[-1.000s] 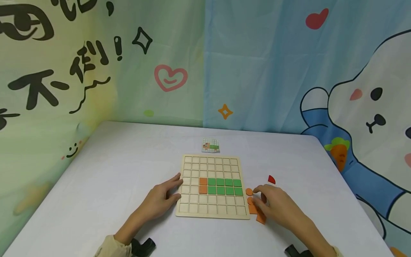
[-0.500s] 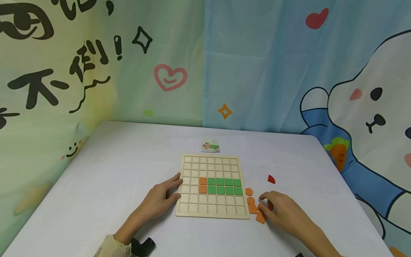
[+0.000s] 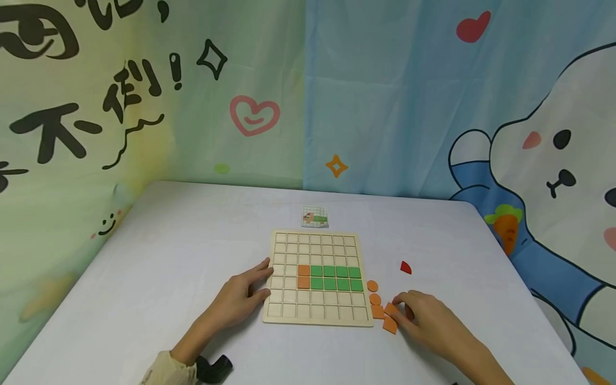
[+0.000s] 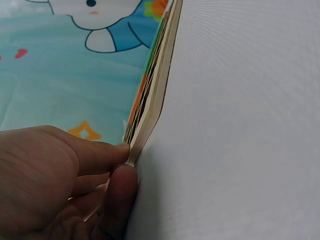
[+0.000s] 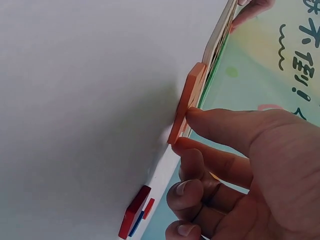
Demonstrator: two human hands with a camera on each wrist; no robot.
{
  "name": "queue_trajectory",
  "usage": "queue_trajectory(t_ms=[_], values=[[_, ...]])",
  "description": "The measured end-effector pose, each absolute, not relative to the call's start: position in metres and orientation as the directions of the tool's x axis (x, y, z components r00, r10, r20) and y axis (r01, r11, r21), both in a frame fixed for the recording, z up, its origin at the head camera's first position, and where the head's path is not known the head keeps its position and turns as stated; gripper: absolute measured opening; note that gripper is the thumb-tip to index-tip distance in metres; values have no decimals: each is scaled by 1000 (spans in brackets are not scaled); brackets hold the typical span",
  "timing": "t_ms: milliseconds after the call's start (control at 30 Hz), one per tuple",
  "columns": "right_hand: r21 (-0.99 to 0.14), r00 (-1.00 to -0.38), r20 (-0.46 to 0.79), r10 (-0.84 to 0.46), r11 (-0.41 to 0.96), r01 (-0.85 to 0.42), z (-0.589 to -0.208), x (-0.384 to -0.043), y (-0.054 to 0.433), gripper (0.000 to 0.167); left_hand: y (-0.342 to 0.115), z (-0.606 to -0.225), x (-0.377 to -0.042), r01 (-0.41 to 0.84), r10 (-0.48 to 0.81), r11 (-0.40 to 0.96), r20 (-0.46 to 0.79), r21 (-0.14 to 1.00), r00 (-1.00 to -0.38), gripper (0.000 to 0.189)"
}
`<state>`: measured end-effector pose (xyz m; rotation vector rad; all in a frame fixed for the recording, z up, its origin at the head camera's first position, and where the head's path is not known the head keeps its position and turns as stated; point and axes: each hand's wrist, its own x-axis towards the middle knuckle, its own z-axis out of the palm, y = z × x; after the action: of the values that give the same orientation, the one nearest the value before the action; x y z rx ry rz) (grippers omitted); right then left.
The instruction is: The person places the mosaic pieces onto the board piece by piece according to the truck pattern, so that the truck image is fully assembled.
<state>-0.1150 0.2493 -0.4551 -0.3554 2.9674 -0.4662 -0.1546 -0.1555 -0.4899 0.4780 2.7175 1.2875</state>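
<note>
A wooden grid board lies on the table with green square tiles and two orange ones set in its cells. My left hand touches the board's left edge, thumb and fingers spread along it; the left wrist view shows thumb tip and fingertip right at the rim. My right hand pinches a loose orange square tile between thumb and index finger, its other fingers curled below. Another orange square lies just beneath it.
Two orange discs and an orange piece lie along the board's right edge. A red quarter-round piece sits farther right. Behind the board is a small pattern card. Printed cloth hangs beyond the table.
My right hand has drawn back from the discs, moving right and nearer to me, and now has an orange square in its fingertips. The red piece is fully uncovered. My left hand stays put.
</note>
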Motion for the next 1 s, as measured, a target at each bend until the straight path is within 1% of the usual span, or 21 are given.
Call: queue_trajectory(t_ms=[367,633,767,1000], values=[[-302,-970,-136,-201,941,-153,-453,-115,255,23,-155,-489,-156,220,327,586,21,780,-945,52],[-295,-964,-222,-147,952,-77,-455,-117,258,33,-155,-489,-157,204,322,598,2,775,-947,53],[-290,-962,-233,-142,954,-70,-455,-117,258,35,-155,-490,-157,199,323,597,-6,777,-946,53],[-286,-962,-233,-139,956,-69,-455,-118,259,35,-156,-487,-156,221,330,585,19,780,-944,52]])
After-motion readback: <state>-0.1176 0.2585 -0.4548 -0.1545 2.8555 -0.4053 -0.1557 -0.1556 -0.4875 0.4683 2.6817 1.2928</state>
